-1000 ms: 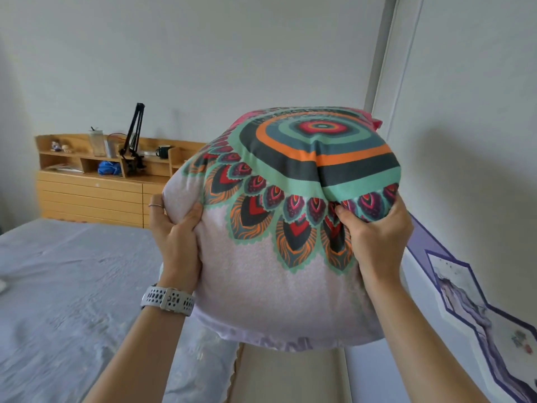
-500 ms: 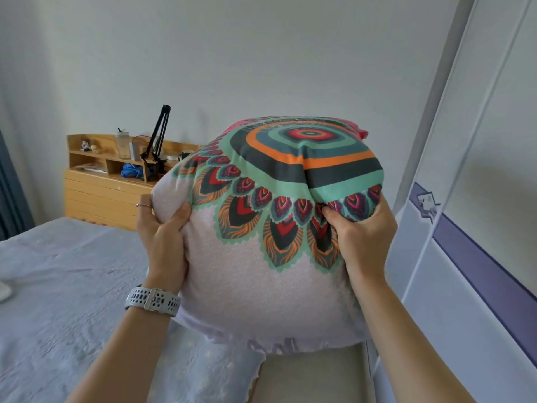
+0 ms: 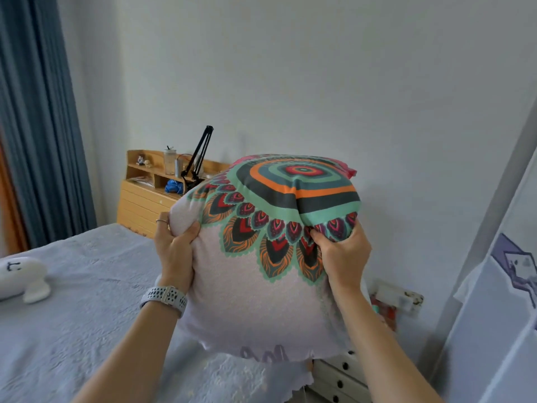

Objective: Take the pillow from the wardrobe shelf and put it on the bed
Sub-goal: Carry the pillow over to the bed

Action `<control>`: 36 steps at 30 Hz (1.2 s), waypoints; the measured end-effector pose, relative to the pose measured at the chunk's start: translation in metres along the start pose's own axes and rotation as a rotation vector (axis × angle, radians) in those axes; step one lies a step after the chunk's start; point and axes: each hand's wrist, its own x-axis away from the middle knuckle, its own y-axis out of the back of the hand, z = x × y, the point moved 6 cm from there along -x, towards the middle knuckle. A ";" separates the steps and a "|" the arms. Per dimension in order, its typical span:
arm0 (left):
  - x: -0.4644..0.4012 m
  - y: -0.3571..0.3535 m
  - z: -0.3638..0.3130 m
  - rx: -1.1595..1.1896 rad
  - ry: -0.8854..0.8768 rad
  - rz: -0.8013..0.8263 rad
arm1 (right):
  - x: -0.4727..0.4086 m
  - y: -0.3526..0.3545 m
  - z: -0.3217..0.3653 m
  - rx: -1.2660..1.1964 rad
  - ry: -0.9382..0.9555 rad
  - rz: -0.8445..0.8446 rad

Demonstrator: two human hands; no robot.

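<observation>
A plump pillow (image 3: 261, 301), pale pink with a green, orange and red mandala print, is held up in the air in front of me over the near right corner of the bed. My left hand (image 3: 174, 251), with a ring and a watch on the wrist, grips its left side. My right hand (image 3: 343, 257) pinches the printed fabric on its right side. The bed (image 3: 72, 330), covered in a light grey-blue textured spread, stretches out to the left and below the pillow.
A white plush toy (image 3: 20, 277) lies on the bed at the left. A wooden headboard shelf (image 3: 151, 196) with a black lamp arm (image 3: 197, 155) stands at the back. Blue curtain (image 3: 37, 112) left, white wardrobe (image 3: 499, 315) right, small drawers (image 3: 340, 376) below.
The view has swung left, away from the wardrobe and toward the bed. The curtain and the white plush toy have come into sight. Both hands keep the same grip on the pillow.
</observation>
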 end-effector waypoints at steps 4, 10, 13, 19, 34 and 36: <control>-0.009 -0.010 0.011 -0.044 -0.021 -0.101 | -0.039 -0.030 -0.019 -0.061 0.030 0.094; -0.019 0.001 0.014 -0.117 -0.088 -0.257 | -0.067 -0.081 -0.051 -0.112 0.010 0.218; -0.021 0.018 0.017 -0.164 -0.110 -0.333 | -0.068 -0.107 -0.057 -0.127 0.015 0.282; -0.041 0.039 0.016 -0.259 -0.179 -0.459 | -0.072 -0.170 -0.068 -0.159 -0.016 0.379; -0.161 0.055 0.092 -0.375 -0.201 -0.552 | -0.113 -0.337 -0.129 -0.092 -0.096 0.498; -0.171 0.059 0.098 -0.400 -0.205 -0.564 | -0.112 -0.355 -0.134 -0.095 -0.110 0.521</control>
